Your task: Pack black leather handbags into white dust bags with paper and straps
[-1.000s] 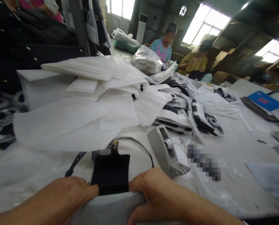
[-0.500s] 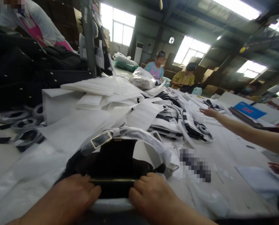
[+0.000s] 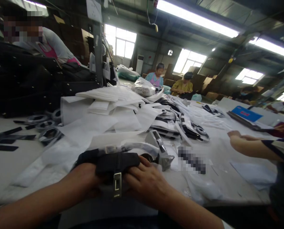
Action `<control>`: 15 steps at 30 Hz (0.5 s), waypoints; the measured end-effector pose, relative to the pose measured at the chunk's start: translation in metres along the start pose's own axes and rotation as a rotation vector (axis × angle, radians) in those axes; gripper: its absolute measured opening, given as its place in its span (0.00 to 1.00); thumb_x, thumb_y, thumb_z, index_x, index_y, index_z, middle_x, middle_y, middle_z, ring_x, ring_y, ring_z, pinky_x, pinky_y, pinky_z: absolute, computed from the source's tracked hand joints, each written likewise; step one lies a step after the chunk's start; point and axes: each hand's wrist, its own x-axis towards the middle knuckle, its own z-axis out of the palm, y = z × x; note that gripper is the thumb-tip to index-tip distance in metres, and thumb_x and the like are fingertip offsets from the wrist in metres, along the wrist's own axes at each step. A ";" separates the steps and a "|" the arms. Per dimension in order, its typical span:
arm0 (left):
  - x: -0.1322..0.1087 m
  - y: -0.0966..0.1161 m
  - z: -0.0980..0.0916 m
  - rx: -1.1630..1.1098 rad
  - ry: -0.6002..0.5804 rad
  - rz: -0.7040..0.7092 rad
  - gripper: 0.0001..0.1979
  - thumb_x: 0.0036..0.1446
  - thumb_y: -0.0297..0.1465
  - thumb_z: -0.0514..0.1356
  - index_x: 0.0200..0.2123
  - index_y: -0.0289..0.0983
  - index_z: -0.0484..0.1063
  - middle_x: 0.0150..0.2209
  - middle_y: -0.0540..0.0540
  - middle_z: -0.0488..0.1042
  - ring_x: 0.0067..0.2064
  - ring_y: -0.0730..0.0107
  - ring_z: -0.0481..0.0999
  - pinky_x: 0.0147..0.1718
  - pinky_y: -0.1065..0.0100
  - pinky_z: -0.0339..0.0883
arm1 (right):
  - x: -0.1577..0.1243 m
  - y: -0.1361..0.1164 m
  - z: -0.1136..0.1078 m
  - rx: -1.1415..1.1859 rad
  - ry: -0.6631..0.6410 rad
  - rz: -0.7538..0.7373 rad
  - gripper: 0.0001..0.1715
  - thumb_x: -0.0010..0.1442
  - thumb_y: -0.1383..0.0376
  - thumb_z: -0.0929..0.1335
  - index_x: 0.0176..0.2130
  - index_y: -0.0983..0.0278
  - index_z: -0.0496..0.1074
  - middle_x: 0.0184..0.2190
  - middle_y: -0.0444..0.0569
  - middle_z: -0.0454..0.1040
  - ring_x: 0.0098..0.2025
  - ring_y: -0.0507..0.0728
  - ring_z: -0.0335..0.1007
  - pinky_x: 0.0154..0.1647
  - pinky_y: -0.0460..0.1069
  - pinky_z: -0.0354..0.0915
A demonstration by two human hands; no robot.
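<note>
A black handbag [image 3: 130, 160] is at the table's near edge, its flap folded over toward me. A gold-coloured clasp [image 3: 117, 185] hangs from the strap on the flap. The handle [image 3: 142, 147] is wrapped in clear plastic and arches behind the flap. My left hand [image 3: 88, 178] grips the bag's left side, its fingers mostly hidden under the flap. My right hand [image 3: 145, 178] holds the right side, fingers bent against the bag beside the flap. Just right of the bag stands a grey tape dispenser [image 3: 159, 148].
White foam sheets [image 3: 108, 108] pile up beyond the bag. Black-and-white wrapped straps [image 3: 168, 124] lie behind, and tape rolls [image 3: 50, 135] at left. A co-worker's arm [image 3: 253, 146] reaches in from the right, near a blue box [image 3: 246, 113]. Black bags [image 3: 37, 86] are stacked at left.
The bag's flap has come down over the zipped opening, which was exposed before. Both my hands have shifted from the zipper edge to the bag's sides. The co-worker's arm has drawn back.
</note>
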 end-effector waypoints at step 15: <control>-0.016 0.036 0.026 0.161 0.264 0.113 0.16 0.63 0.24 0.57 0.52 0.42 0.74 0.45 0.43 0.81 0.47 0.54 0.79 0.51 0.56 0.68 | 0.013 -0.008 0.009 0.050 -0.111 0.158 0.07 0.62 0.60 0.71 0.36 0.60 0.81 0.35 0.50 0.83 0.35 0.60 0.78 0.30 0.49 0.62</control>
